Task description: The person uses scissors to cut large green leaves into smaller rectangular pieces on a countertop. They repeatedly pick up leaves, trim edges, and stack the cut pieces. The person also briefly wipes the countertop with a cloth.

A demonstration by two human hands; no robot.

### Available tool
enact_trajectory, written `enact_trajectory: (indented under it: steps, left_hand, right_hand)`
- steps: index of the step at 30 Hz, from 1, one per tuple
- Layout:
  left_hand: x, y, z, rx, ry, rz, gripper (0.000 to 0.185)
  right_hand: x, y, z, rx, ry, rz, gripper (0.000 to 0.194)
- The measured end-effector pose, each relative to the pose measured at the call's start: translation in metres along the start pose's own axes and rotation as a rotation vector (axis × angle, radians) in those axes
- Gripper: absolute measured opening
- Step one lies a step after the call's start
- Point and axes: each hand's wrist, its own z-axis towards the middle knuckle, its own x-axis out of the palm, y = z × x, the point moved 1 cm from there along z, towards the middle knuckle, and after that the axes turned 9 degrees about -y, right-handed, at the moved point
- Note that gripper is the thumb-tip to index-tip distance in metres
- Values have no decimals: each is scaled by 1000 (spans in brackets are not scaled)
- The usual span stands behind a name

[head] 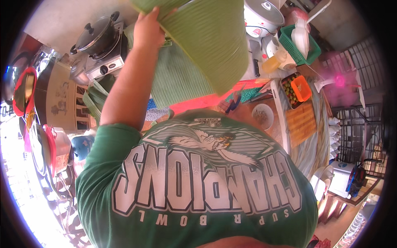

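My left hand (pixel 149 31) is raised at the top, pinching the edge of a large banana leaf piece (pixel 214 40) that hangs down to the right. Beneath it, another banana leaf (pixel 180 77) lies flat on the counter. Close to my chest, my right hand (pixel 223 106) is partly hidden by the shirt and holds scissors with dark blue handles (pixel 233 105), blades pointing up and away. Folded leaf pieces (pixel 96 96) are at the left. A white bowl with small contents (pixel 262 116) stands right of my right hand.
A lidded black pot (pixel 97 35) sits on a gas stove (pixel 107 66) at left. Along the right are a rice cooker (pixel 262 18), a knife (pixel 256 68), a bottle of yellow liquid (pixel 273 63), a green basket (pixel 314 52), a tray of small fruits (pixel 288 90) and a wooden board (pixel 301 124).
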Motion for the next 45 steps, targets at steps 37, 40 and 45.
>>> enact_trajectory:
  steps: [37,40,45]
  left_hand:
    - [-127,218,-217,-1672,286,28,39]
    - [-109,207,-209,-1591,418,243,42]
    - [-88,215,-213,-1450,463,526,38]
  right_hand:
    - [-88,54,33,-627,-313,-432,39]
    - [-114,32,23,-421,-171,-444,41]
    - [-101,0,-12,-75,3,-938,48]
